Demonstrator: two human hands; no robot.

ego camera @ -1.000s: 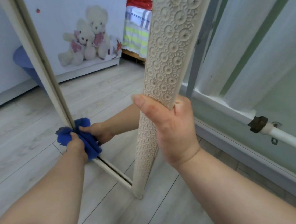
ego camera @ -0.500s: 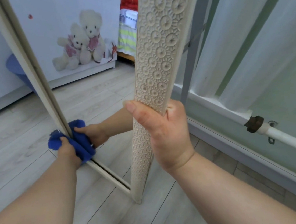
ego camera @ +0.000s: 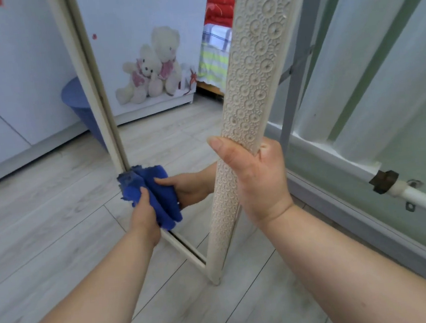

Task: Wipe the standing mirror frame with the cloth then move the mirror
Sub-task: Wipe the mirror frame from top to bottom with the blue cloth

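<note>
Left hand (ego camera: 144,218) pinches the cloth (ego camera: 133,189) round the mirror (ego camera: 250,78) frame's far side, low near the floor (ego camera: 43,231); right hand (ego camera: 258,180) grips the near side; best to brace there and slide with even pressure.

A single wide-angle camera worn on the person's head looks forward and steeply down along both forearms, sitting close above the right hand (ego camera: 258,180) gripping the mirror frame (ego camera: 253,78) and the left hand (ego camera: 144,216) holding the blue cloth (ego camera: 154,191) lower down, with the wood floor (ego camera: 42,226) spreading around them.
</note>
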